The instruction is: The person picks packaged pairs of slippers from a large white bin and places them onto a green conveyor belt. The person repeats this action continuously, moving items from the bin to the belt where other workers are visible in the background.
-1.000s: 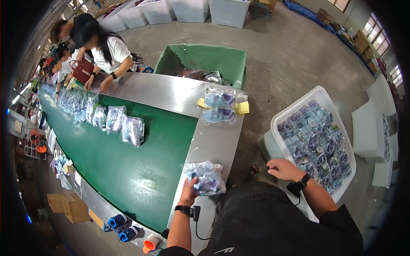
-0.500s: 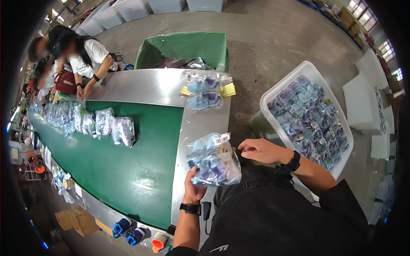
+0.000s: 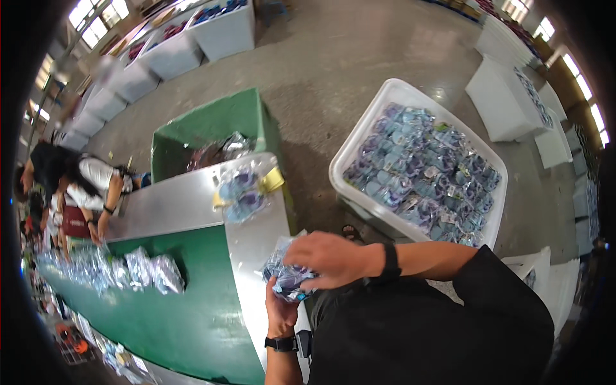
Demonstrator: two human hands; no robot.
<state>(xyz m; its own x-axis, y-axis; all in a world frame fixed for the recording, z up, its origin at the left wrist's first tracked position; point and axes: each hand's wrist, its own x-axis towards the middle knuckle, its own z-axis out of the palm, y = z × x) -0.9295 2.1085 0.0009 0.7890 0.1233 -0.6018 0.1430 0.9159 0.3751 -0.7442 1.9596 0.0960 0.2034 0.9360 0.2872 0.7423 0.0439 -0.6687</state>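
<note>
1. A clear, crinkled plastic bag with pale blue and purple contents is held up in front of the dark-clothed torso, at the near side of the metal surface.
2. The bag is clasped from below by the left grip, its thumb laid against the film.
3. The bag is partly covered from above by the right grip, its fingers bent; whether they are closed on the film cannot be told.
4. The smooth, grey surface is turned at a corner around a flat green belt.
5. Near that corner, 2 blue-and-purple shoes are laid in clear film, with yellow strips at both sides.
6. Glossy, rumpled packages are lined along the belt.
7. At the right, a round-cornered white tub is packed with bagged shoes.
8. Beyond the surface, crumpled film is held in a green bin.
</note>
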